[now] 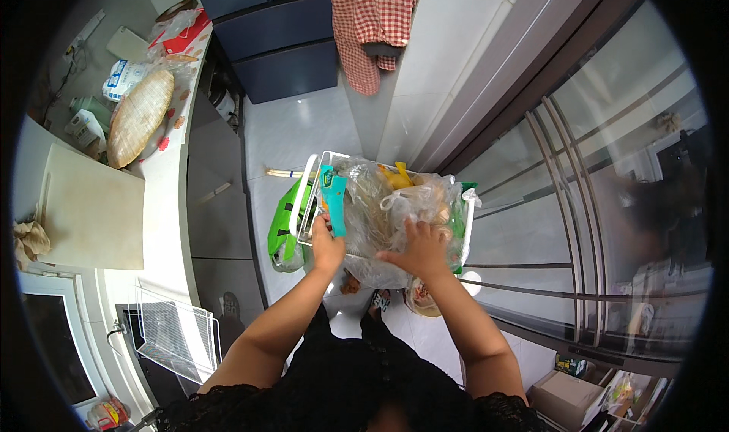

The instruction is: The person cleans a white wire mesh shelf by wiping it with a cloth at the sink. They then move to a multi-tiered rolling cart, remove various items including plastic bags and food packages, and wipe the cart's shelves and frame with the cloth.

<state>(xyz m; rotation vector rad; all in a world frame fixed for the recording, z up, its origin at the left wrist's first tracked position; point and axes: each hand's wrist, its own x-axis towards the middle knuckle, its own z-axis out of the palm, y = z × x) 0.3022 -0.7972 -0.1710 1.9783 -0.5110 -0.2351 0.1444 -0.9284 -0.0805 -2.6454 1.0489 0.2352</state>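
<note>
A white wire-frame basket or cart [294, 218] stands before me, filled with clear plastic bags [367, 204]. My left hand [328, 250] is at its left side, fingers curled by the near rim and the lower end of a teal strip of packaging [334, 201]. Whether it grips the strip or the rim is hard to tell. Over the bags at the right, my right hand [422, 252] has its fingers spread, touching the knotted clear plastic [407, 198]. A yellow bag [398, 177] shows at the far rim, and green plastic [457, 227] at the right end.
A bright green bag [280, 224] stands on the floor left of the basket. By my feet is a round container [420, 298]. The white counter [165, 227] runs along the left, bearing a woven tray [142, 116]. Glass sliding doors [529, 227] border the right; a dark refrigerator [285, 62] stands ahead.
</note>
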